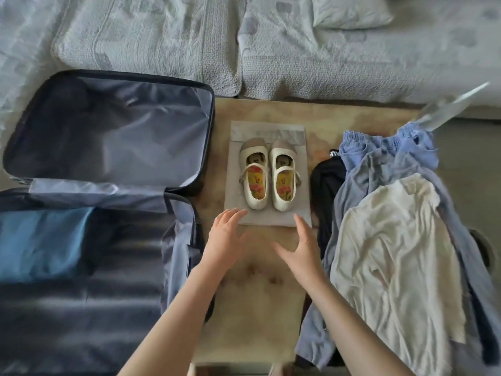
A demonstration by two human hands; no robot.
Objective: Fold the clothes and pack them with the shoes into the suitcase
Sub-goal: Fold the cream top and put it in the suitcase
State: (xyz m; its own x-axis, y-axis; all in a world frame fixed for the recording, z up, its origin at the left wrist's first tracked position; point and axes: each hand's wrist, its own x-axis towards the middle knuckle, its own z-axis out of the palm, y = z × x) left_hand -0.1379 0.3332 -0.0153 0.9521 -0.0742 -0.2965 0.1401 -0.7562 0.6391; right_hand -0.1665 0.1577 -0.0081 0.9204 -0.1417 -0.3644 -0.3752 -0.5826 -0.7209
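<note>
Down at the near edge of the low table (257, 321), two bare forearms reach forward over the tan top. The left hand (226, 237) and the right hand (301, 248) are both spread wide, fingers apart and holding nothing, palms turned somewhat toward each other. The left fingertips lie over the near left corner of a flat grey bag (271, 218), though I cannot tell whether they touch it; the right fingertips come up by its near right corner. On that bag, just beyond the hands, a pair of cream strap shoes (269, 175) stands side by side, toes pointing away, with flowered insoles showing. To the left the suitcase (108, 308) lies open flat, partly on the table. Its near half holds a folded teal garment (40, 240) against the left side, and its far half shows only grey lining. To the right of the shoes the unfolded clothes are heaped. A crumpled cream garment (393, 253) lies on top, blue garments (379, 164) spread under and beyond it, and a black garment (325, 180) lies along the pile's left side, near the bag. Past the far right corner of the pile, a clear, blurred object (447, 107) juts out; I cannot make out what it is. Behind everything runs a sofa (298, 63) under a pale quilted cover, with a cushion (349, 12) resting on it at the back.
</note>
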